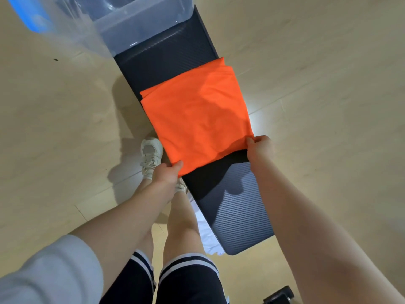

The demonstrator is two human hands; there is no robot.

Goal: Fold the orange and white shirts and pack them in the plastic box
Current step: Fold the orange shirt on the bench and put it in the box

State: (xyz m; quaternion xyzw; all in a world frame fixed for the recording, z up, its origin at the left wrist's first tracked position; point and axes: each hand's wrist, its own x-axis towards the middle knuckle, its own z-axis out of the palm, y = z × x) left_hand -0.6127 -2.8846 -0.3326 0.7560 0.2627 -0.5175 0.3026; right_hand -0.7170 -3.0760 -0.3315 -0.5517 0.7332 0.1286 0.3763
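Note:
The orange shirt is folded into a rectangle and lies over a dark ribbed mat, its near edge lifted off the mat. My left hand pinches the near left corner of the shirt. My right hand pinches the near right corner. The clear plastic box stands at the far end of the mat, open at the top. A strip of white cloth, seemingly the white shirt, shows on the floor beside the mat's near left edge, mostly hidden by my leg.
The mat's near end runs across a light wooden floor. A clear lid with a blue handle leans at the far left. My legs and a white sneaker stand left of the mat. A dark object lies at the bottom right.

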